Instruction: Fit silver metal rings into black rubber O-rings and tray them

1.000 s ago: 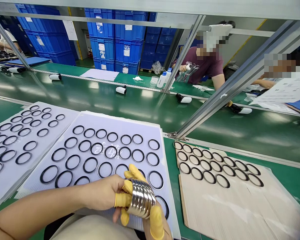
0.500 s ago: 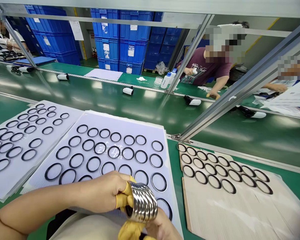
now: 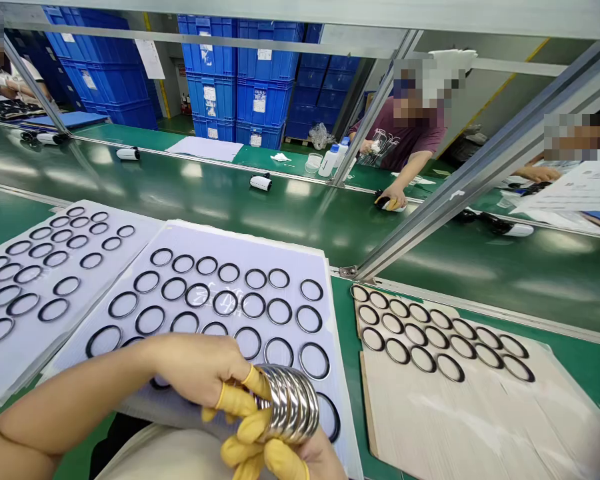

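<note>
A stack of several shiny metal rings (image 3: 294, 404) is held between my hands, low in the middle. My left hand (image 3: 211, 371), wearing yellow finger covers, reaches in from the left and is closed on the stack's left end; some fingertips are hidden there. My right hand (image 3: 300, 460), also in yellow finger covers, supports the stack from below, its fingers curled around the lower side. Beneath and beyond them lies a white sheet (image 3: 245, 243), on which black-edged rings sit in rows. Both forearms pass close above the nearest rings.
Another sheet of rings (image 3: 100, 210) lies at left, and a brown board (image 3: 430, 427) with rings at right. A metal frame post (image 3: 460, 180) slants across the right. Beyond runs a green conveyor (image 3: 195, 187) carrying black-and-white items. A co-worker (image 3: 405, 140) stands opposite; blue crates (image 3: 213, 80) are stacked behind.
My left fingers have shifted at the stack's end, and my right fingers have come up closer to it. The rings tilted slightly. The co-worker's gloved hand has moved onto an item on the conveyor.
</note>
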The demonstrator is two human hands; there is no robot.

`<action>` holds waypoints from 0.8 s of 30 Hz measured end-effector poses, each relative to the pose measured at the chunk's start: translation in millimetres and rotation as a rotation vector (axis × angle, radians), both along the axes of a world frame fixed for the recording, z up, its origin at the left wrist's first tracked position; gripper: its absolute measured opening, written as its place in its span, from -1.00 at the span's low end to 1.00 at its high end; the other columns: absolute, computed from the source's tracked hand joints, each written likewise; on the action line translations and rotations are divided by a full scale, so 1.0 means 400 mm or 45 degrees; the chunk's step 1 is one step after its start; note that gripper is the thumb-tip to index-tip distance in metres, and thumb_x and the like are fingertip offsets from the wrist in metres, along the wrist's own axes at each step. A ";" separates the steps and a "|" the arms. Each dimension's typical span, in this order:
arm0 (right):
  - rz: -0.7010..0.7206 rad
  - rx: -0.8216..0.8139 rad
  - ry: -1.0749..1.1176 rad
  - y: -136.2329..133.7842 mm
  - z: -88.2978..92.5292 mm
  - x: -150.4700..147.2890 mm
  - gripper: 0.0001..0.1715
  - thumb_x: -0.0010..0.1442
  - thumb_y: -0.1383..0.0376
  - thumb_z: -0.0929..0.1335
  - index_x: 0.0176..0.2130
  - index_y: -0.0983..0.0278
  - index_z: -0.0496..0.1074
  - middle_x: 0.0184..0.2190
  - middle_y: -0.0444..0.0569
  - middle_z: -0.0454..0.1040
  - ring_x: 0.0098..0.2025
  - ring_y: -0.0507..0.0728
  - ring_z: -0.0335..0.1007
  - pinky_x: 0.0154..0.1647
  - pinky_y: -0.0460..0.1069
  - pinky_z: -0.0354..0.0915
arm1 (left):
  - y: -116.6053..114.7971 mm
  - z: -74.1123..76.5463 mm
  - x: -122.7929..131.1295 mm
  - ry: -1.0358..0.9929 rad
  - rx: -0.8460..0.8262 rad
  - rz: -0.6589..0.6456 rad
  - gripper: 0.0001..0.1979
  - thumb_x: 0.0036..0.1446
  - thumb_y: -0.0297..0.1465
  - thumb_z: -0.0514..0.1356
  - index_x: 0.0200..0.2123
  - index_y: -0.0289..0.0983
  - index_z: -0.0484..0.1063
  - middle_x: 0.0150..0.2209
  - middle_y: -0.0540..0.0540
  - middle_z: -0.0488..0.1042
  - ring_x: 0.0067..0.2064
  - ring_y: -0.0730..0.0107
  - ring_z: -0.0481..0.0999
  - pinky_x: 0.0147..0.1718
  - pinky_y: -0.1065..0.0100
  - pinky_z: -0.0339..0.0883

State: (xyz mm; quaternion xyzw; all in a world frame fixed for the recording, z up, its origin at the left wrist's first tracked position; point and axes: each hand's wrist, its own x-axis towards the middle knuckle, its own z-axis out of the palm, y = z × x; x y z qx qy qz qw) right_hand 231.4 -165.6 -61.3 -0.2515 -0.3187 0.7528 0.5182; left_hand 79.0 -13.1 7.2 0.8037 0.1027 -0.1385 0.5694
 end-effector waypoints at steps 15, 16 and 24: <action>-0.055 0.178 -0.867 0.025 0.014 0.076 0.02 -0.15 0.06 0.59 0.24 0.09 0.28 0.16 0.07 0.41 0.26 0.41 0.24 0.27 0.23 0.17 | -0.023 -0.056 0.015 0.172 -0.542 -0.169 -0.49 -0.02 0.11 0.23 -0.46 -0.19 0.18 -0.71 0.12 0.20 -0.74 0.47 0.22 -0.80 0.50 0.10; -0.067 0.152 -0.857 0.019 0.015 0.079 0.08 -0.15 0.04 0.59 0.28 0.09 0.22 0.20 0.09 0.37 0.27 0.41 0.22 0.27 0.23 0.16 | -0.029 -0.057 0.015 0.122 -0.497 -0.170 -0.48 0.04 0.15 0.16 -0.45 -0.19 0.17 -0.71 0.11 0.21 -0.74 0.48 0.22 -0.79 0.50 0.11; -0.214 0.297 -0.840 0.019 0.007 0.061 0.31 -0.22 -0.36 0.42 0.32 0.18 0.11 0.27 0.17 0.26 0.31 0.48 0.12 0.30 0.27 0.08 | -0.053 -0.084 0.026 0.071 -0.649 0.243 -0.42 0.13 0.18 0.01 -0.50 -0.24 0.25 -0.77 0.12 0.20 -0.75 0.54 0.15 -0.73 0.50 0.06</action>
